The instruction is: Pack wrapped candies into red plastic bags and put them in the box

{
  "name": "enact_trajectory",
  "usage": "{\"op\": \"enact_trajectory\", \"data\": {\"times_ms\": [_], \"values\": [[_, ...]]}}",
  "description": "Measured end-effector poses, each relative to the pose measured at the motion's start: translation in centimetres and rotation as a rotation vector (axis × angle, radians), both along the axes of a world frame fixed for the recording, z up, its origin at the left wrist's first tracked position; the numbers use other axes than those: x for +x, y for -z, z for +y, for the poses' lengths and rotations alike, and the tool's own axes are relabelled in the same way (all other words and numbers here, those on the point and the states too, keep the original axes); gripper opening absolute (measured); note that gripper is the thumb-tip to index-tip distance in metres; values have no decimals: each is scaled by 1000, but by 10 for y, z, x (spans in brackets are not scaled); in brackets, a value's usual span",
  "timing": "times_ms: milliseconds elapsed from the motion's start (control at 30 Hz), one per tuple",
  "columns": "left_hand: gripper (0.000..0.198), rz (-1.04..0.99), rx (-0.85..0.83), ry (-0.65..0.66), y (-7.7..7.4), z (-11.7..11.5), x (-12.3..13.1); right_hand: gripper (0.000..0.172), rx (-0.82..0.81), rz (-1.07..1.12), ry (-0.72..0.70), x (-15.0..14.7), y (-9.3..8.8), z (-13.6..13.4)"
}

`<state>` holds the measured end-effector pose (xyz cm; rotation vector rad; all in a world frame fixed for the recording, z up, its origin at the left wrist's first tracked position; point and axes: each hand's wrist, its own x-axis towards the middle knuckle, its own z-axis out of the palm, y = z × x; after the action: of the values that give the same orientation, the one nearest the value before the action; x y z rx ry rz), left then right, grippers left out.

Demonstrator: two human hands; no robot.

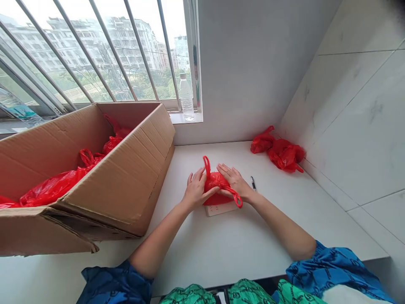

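A small red plastic bag (pixel 215 181) lies on a white flat box (pixel 221 208) at the middle of the white counter (pixel 228 249). My left hand (pixel 195 190) presses on the bag's left side. My right hand (pixel 236 180) rests on its right side, fingers spread flat. One bag handle sticks up between my hands and the other loops toward my right wrist. A pen (pixel 253 183) lies on the counter just right of my right hand.
A large open cardboard box (pixel 126 177) holding several red bags (pixel 60 183) stands at the left. Two more red bags (pixel 280 152) lie in the far right corner by the tiled wall. A water bottle (pixel 186 96) stands on the window sill.
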<state>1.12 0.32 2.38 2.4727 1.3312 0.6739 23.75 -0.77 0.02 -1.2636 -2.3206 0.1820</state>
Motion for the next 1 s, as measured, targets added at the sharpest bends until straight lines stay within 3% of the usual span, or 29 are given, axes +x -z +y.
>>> {"op": "enact_trajectory", "data": {"times_ms": [133, 333, 467, 1000], "values": [[50, 21, 63, 30, 10, 9, 9, 73, -90, 89, 5, -12, 10, 16], [56, 58, 63, -1, 42, 12, 1, 68, -174, 112, 49, -19, 18, 4], [55, 83, 73, -11, 54, 14, 2, 65, -143, 38, 112, -24, 24, 3], [52, 100, 11, -11, 54, 15, 4, 61, -141, 57, 142, -25, 34, 4]]}}
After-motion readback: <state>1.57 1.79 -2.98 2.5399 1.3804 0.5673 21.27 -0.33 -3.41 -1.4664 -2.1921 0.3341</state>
